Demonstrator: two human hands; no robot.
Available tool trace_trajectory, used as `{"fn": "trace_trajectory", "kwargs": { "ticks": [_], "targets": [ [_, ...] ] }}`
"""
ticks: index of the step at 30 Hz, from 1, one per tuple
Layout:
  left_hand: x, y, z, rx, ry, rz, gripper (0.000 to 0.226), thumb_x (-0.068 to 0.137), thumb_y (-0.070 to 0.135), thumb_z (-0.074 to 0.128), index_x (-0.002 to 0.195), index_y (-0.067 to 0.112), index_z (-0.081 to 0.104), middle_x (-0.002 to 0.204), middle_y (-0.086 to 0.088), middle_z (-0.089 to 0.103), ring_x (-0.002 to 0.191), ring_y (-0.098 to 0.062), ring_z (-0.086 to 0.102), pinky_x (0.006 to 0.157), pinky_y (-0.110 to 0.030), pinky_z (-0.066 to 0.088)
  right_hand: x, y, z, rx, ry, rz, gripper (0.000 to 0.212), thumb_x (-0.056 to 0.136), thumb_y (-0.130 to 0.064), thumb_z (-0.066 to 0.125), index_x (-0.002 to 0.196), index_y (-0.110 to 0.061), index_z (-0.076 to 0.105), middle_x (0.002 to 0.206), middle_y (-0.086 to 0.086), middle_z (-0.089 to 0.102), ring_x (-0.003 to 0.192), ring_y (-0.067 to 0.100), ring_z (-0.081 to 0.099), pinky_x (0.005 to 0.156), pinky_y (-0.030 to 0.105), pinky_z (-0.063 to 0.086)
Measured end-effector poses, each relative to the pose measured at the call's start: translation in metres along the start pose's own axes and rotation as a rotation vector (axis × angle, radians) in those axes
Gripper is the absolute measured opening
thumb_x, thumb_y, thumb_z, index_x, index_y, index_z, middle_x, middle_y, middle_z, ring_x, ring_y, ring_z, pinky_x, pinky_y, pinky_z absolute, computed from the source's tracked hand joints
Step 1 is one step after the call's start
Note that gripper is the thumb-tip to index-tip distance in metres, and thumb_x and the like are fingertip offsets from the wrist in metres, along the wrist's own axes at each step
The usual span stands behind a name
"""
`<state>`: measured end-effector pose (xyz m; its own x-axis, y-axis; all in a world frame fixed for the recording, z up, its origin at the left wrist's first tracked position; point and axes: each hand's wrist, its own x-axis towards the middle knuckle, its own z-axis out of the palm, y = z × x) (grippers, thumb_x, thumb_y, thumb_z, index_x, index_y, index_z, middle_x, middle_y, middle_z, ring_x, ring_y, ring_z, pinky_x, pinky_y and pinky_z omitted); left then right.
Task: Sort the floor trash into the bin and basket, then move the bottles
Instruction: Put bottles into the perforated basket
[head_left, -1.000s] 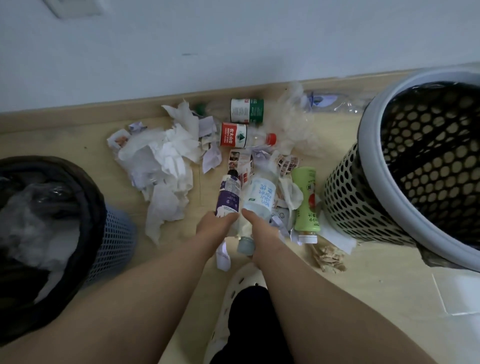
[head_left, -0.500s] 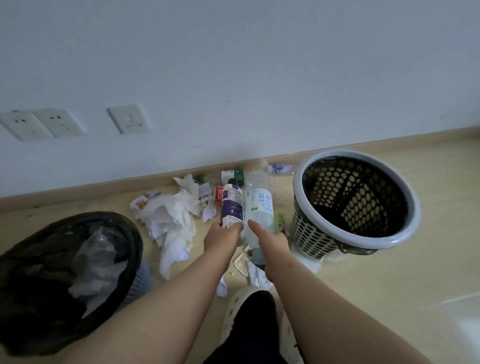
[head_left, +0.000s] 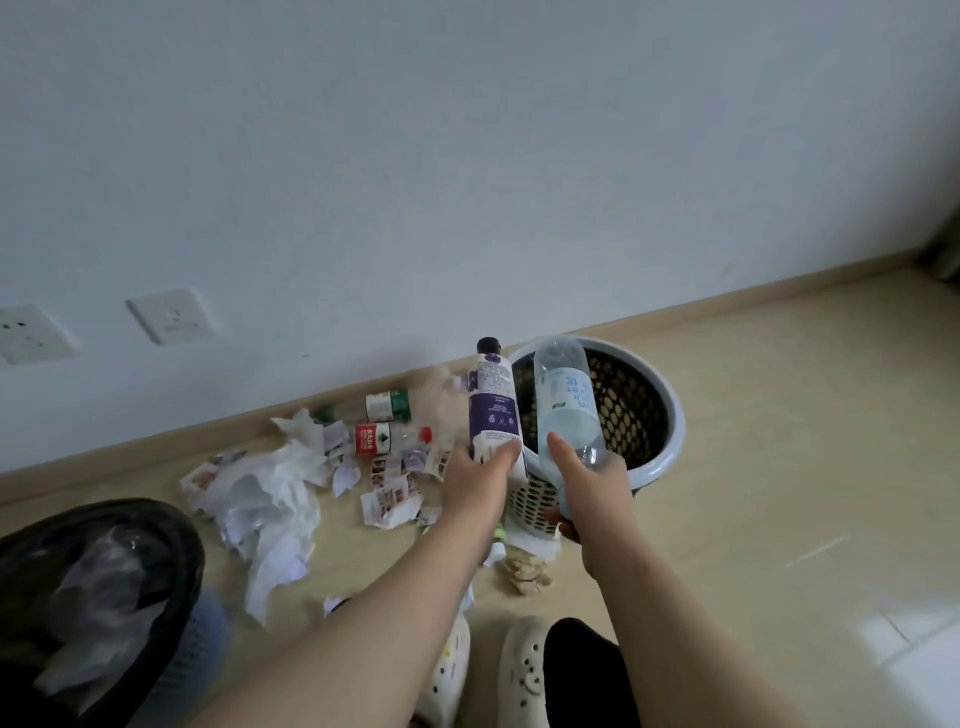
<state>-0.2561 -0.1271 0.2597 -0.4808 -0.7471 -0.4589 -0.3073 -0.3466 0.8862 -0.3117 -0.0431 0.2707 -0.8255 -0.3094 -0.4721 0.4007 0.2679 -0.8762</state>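
Observation:
My left hand (head_left: 480, 480) grips a purple and white bottle (head_left: 493, 410) by its base, cap pointing up. My right hand (head_left: 589, 486) grips a clear bottle with a pale blue label (head_left: 566, 397) near its neck, base upward. Both bottles are held in the air in front of the grey perforated basket (head_left: 662, 447), at its near left rim. A bin with a black liner (head_left: 171, 540) stands at the lower left and holds crumpled plastic. White paper scraps (head_left: 270, 499) lie on the floor between them.
Two bottles, one with a red label (head_left: 387, 437) and one with a green label (head_left: 388, 406), lie by the skirting board. A brownish crumpled scrap (head_left: 524, 569) lies beside the basket. My pale clogs (head_left: 522, 670) are at the bottom. Wall sockets (head_left: 171, 316) sit low on the wall.
Both hands lifted the two bottles off the floor and carried them up and right, in front of the basket. The view rose and pulled back from the trash pile.

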Motion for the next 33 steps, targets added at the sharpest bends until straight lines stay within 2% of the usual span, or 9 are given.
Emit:
{"fn": "trace_trajectory", "kwargs": {
  "ticks": [4,7,9,12,18,20,25,29,33],
  "targets": [
    [0.013,0.007,0.013,0.015,0.012,-0.031,0.032,0.086,0.033,0.062,0.113,0.016,0.054,0.103,-0.003,0.060,0.093,-0.022,0.057,0.080,-0.032,0.041,0.024,-0.001,-0.014,-0.132,0.039,-0.060,0.041,0.084,-0.037,0.062,0.115,-0.016,0.046,0.097,0.003,0.057,0.073,0.023,0.058,0.054,0.029,0.048],
    [0.023,0.024,0.018,0.096,-0.070,0.048,0.024,0.088,0.036,0.060,0.102,0.019,0.050,0.093,0.001,0.059,0.082,-0.015,0.056,0.076,-0.030,0.041,0.044,-0.008,-0.014,-0.179,0.117,-0.094,0.030,0.087,-0.028,0.059,0.114,-0.018,0.050,0.100,0.006,0.062,0.086,0.027,0.063,0.081,0.046,0.056],
    [0.032,0.030,0.017,0.142,-0.146,0.092,0.026,0.087,0.037,0.061,0.105,0.022,0.051,0.095,0.004,0.061,0.084,-0.012,0.057,0.072,-0.030,0.043,0.061,-0.013,-0.011,-0.230,0.185,-0.116,0.038,0.089,-0.027,0.056,0.126,-0.018,0.052,0.106,0.006,0.063,0.096,0.029,0.064,0.088,0.046,0.053],
    [0.049,0.031,0.013,0.194,-0.161,0.039,0.030,0.086,0.034,0.062,0.110,0.021,0.049,0.100,0.001,0.062,0.094,-0.020,0.060,0.083,-0.036,0.048,0.081,-0.016,-0.003,-0.305,0.221,-0.142,0.034,0.091,-0.024,0.055,0.124,-0.014,0.050,0.099,0.004,0.058,0.085,0.022,0.060,0.075,0.033,0.048],
    [0.081,0.037,0.008,0.225,-0.137,-0.044,0.034,0.087,0.031,0.062,0.114,0.016,0.050,0.106,-0.006,0.062,0.096,-0.023,0.060,0.089,-0.039,0.049,0.115,-0.014,0.017,-0.542,0.178,-0.199,0.029,0.091,-0.013,0.054,0.119,-0.012,0.045,0.100,0.002,0.051,0.082,0.020,0.052,0.059,0.027,0.039],
    [0.088,0.039,0.008,0.223,-0.135,-0.042,0.035,0.087,0.031,0.062,0.116,0.015,0.049,0.104,-0.005,0.062,0.093,-0.021,0.060,0.089,-0.040,0.051,0.128,-0.012,0.021,-0.624,0.143,-0.202,0.029,0.091,-0.012,0.050,0.120,-0.014,0.048,0.108,0.006,0.055,0.086,0.024,0.056,0.061,0.029,0.043],
    [0.103,0.040,0.007,0.407,-0.183,0.065,0.031,0.089,0.029,0.059,0.113,0.018,0.043,0.102,-0.002,0.058,0.080,-0.015,0.056,0.065,-0.027,0.045,0.157,-0.004,0.023,-0.816,0.072,-0.182,0.035,0.091,-0.012,0.046,0.125,-0.021,0.051,0.114,0.008,0.060,0.095,0.027,0.059,0.077,0.039,0.053],
    [0.114,0.038,0.010,0.481,-0.194,0.048,0.030,0.088,0.030,0.060,0.110,0.020,0.041,0.104,-0.002,0.058,0.091,-0.022,0.059,0.079,-0.036,0.049,0.176,0.005,0.030,-0.946,-0.058,-0.110,0.040,0.091,-0.010,0.039,0.126,-0.025,0.053,0.118,0.010,0.060,0.102,0.029,0.058,0.088,0.043,0.052],
    [0.119,0.040,0.013,0.473,-0.189,0.028,0.032,0.089,0.030,0.059,0.113,0.019,0.042,0.106,-0.002,0.057,0.090,-0.020,0.057,0.080,-0.034,0.048,0.182,0.016,0.036,-0.896,-0.164,-0.016,0.038,0.092,-0.009,0.041,0.126,-0.020,0.057,0.122,0.011,0.058,0.103,0.027,0.057,0.081,0.033,0.051]
  ]
}}
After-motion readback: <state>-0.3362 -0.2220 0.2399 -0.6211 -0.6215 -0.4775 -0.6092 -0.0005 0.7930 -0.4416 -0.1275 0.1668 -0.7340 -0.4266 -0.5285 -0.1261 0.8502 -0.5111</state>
